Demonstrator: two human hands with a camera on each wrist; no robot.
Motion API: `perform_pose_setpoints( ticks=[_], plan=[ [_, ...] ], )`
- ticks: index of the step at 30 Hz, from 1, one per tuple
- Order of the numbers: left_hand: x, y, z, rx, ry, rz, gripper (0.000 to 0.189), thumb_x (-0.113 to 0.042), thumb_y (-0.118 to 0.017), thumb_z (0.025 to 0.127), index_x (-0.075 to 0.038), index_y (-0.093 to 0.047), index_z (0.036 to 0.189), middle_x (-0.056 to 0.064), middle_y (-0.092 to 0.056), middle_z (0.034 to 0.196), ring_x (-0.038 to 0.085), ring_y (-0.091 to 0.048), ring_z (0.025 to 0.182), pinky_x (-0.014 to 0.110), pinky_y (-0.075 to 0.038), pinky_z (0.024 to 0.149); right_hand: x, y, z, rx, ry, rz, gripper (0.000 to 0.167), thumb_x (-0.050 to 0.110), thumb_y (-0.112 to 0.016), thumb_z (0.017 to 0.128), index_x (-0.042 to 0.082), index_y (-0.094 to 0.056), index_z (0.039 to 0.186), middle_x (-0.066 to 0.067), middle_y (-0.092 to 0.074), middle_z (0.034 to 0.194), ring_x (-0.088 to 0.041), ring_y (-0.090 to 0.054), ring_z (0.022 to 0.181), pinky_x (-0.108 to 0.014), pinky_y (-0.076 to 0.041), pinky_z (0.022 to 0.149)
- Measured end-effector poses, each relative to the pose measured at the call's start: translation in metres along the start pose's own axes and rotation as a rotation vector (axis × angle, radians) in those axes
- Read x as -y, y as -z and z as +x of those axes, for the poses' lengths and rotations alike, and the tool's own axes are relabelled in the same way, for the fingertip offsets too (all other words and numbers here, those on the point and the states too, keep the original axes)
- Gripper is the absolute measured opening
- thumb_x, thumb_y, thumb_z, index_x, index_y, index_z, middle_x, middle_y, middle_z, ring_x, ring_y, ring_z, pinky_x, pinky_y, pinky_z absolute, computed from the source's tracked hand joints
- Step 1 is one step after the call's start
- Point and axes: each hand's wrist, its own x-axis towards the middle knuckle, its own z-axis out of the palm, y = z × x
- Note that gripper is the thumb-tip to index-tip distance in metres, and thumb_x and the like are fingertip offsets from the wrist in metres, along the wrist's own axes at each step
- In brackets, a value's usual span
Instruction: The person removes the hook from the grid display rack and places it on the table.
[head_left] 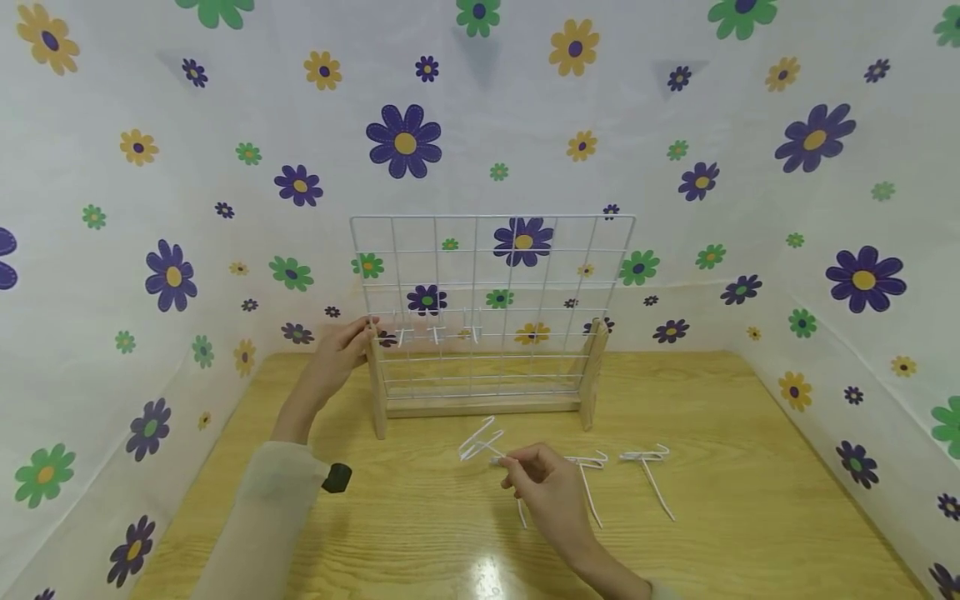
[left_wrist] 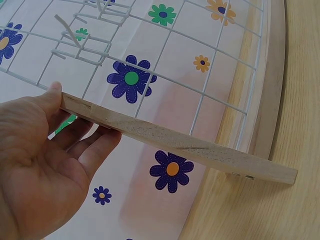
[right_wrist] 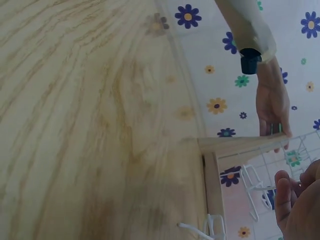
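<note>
Quite apart, the left hand (head_left: 336, 360) gripped a wooden post (head_left: 377, 387) of the wire grid (head_left: 507, 311); the right hand (head_left: 553, 498) pinched a white hook (head_left: 478, 442) in front of it; three hung hooks (head_left: 437, 331) lined the grid; loose hooks (head_left: 647, 457) lay on the tabletop (head_left: 420, 525).

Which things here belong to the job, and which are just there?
For the job:
- white wire grid
- pale wooden stand, gripped by left hand
- white wire hooks: one in right hand, three hung, others loose

Just surroundings:
- white flower-print sheeting
- yellowish wood-grain tabletop
- black block at left cuff
</note>
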Motion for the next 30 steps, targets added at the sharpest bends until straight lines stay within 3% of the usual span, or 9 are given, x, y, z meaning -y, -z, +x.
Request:
perform_pose_setpoints(
  ticks=[13,20,30],
  plan=[
    [0.003,-0.001,0.000,-0.004,0.011,0.019,0.054,-0.026,-0.036,0.115,0.002,-0.028,0.161,0.019,-0.033,0.164,0.039,-0.035,0.148,0.047,-0.042,0.114,-0.009,-0.019,0.000,0.047,-0.029,0.022,0.008,-0.005,-0.075,0.091,0.003,-0.073,0.093,-0.008,-0.075,0.087,-0.019,-0.071,0.066,-0.024,-0.061,0.057],
    [0.001,0.000,0.000,-0.001,0.020,0.021,0.054,-0.026,-0.036,0.115,0.000,-0.028,0.161,0.018,-0.033,0.165,0.038,-0.035,0.149,0.047,-0.041,0.115,-0.012,-0.023,0.001,0.089,-0.057,0.003,0.007,-0.006,-0.073,0.092,0.000,-0.071,0.095,-0.019,-0.073,0.093,-0.022,-0.072,0.069,-0.023,-0.061,0.060],
    [0.001,0.000,-0.001,0.003,0.021,0.034,0.056,-0.028,-0.036,0.115,0.000,-0.026,0.162,0.017,-0.029,0.166,0.039,-0.033,0.150,0.048,-0.040,0.116,-0.021,-0.029,0.000,0.137,-0.079,-0.021,0.005,0.000,-0.073,0.094,-0.004,-0.071,0.097,-0.021,-0.072,0.091,-0.033,-0.072,0.069,-0.023,-0.061,0.056]
  ],
)
